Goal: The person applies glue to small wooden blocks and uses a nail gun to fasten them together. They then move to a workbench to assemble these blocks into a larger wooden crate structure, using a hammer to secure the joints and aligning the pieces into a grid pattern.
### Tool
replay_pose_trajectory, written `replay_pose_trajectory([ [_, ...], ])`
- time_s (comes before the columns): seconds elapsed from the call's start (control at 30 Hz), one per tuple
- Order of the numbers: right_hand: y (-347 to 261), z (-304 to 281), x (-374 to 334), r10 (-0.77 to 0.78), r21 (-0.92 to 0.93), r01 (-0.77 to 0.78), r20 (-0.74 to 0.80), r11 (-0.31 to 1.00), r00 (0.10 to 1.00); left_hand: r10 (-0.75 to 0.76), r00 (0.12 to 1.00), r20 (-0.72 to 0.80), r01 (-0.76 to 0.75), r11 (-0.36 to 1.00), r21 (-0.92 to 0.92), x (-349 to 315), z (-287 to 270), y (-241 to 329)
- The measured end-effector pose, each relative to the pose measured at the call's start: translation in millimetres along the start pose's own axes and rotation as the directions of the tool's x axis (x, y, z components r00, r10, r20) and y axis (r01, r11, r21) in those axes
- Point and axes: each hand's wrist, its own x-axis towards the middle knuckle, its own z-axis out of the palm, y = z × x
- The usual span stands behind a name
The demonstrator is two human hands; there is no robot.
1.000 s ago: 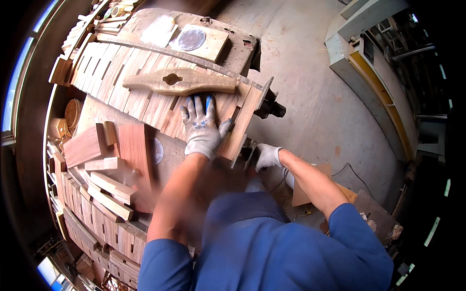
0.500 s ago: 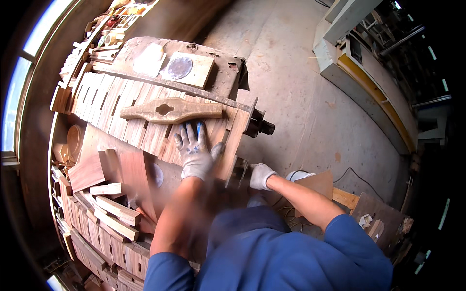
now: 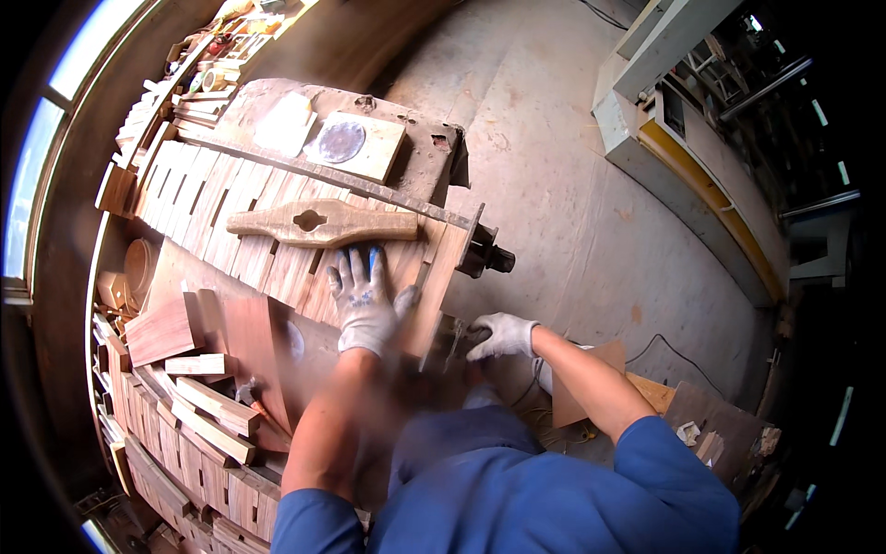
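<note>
My left hand (image 3: 365,305), in a white work glove with blue marks, lies flat with fingers spread on a panel of wooden strips (image 3: 309,277) that has narrow dark slots. Just beyond its fingertips, a shaped wooden piece (image 3: 355,226) with a cut-out in its middle rests across the panel. My right hand (image 3: 506,336), also gloved, is beside the dark metal clamp end (image 3: 449,340) at the panel's near right corner. Its thumb and fingers are bent and apart, with nothing clearly between them. Another clamp end with a dark screw (image 3: 489,258) sticks out at the right.
Behind the panel, a dusty bench top (image 3: 425,148) carries a square board with a grey disc (image 3: 341,141). Wood offcuts (image 3: 212,406) and a hammer (image 3: 247,392) lie at the left. A brown sheet (image 3: 591,383) and a cable (image 3: 688,355) are at the right.
My right hand has turned and its fingers have spread apart by the clamp end. My left hand stays flat on the panel. The whole view has shifted slightly.
</note>
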Motion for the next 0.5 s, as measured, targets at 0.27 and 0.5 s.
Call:
replay_pose_trajectory([
  [0.27, -1.6, -65.3, 32.3, -0.025, -0.290, -0.227, -0.665, 0.930, 0.746, -0.017, 1.000, 0.022, 0.017, 1.000, -0.005, 2.9, -6.6, 4.1],
  [0.5, -2.5, -68.2, 82.1, -0.059, -0.381, -0.218, -0.596, 0.898, 0.801, -0.045, 0.996, 0.076, 0.045, 0.999, 0.009, 2.7, -13.7, 3.8],
])
